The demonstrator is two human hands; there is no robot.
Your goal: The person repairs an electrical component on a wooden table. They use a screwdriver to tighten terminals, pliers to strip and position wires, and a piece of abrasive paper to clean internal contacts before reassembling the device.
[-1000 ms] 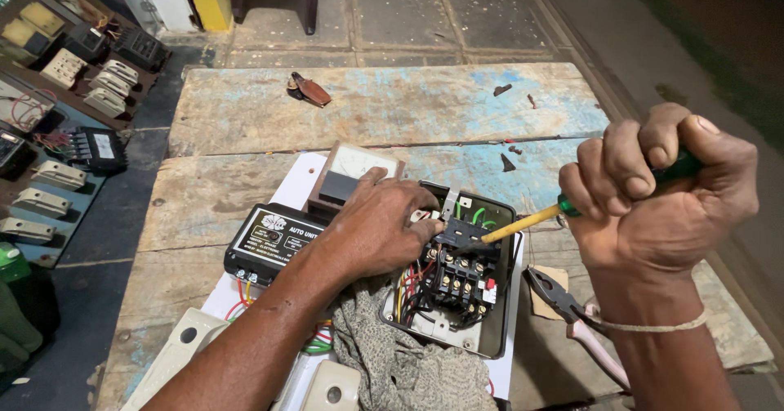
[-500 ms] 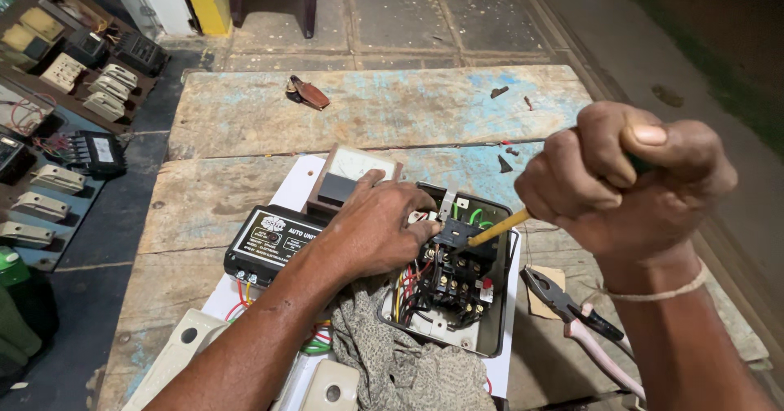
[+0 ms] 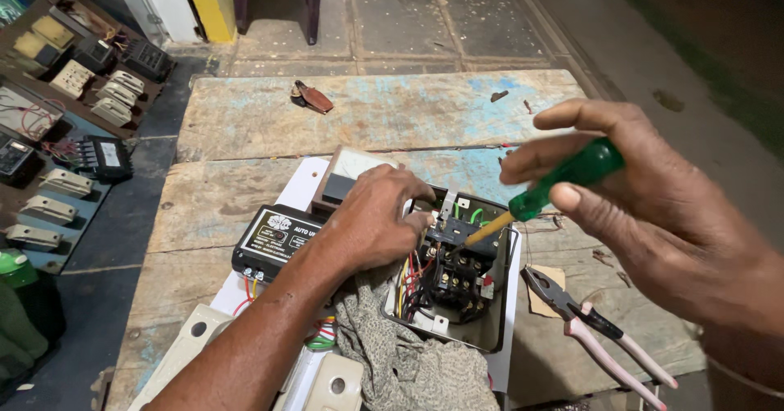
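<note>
Change: since the earlier frames the right hand (image 3: 653,207) has loosened from a full fist around the handle to a fingertip hold, and the shaft now lies flatter.
Right hand: fingers part spread, thumb and forefinger pinching the green screwdriver (image 3: 563,184) by its handle.
Left hand: left hand (image 3: 377,219) curled, palm down, fingers pressed on the near left edge of the contactor block (image 3: 457,260), steadying it.
Tool tip: the yellow shaft runs down and left from the right hand; the tip meets the top of the block just right of the left fingertips.
Workpiece: the block sits in an open grey enclosure (image 3: 505,313) on the wooden desk (image 3: 245,198), with coloured wires bunched at its left side.
Position: workpiece lies directly under the left hand, and below and left of the right hand.
Technique: judged from the grip, the tip should seat squarely in the screw head, shaft in line with the screw, left fingers clear of the tip.
Surroundings: black control unit (image 3: 278,235) left of the enclosure; grey cloth (image 3: 408,362) near; pink-handled pliers (image 3: 600,333) to the right.
</note>
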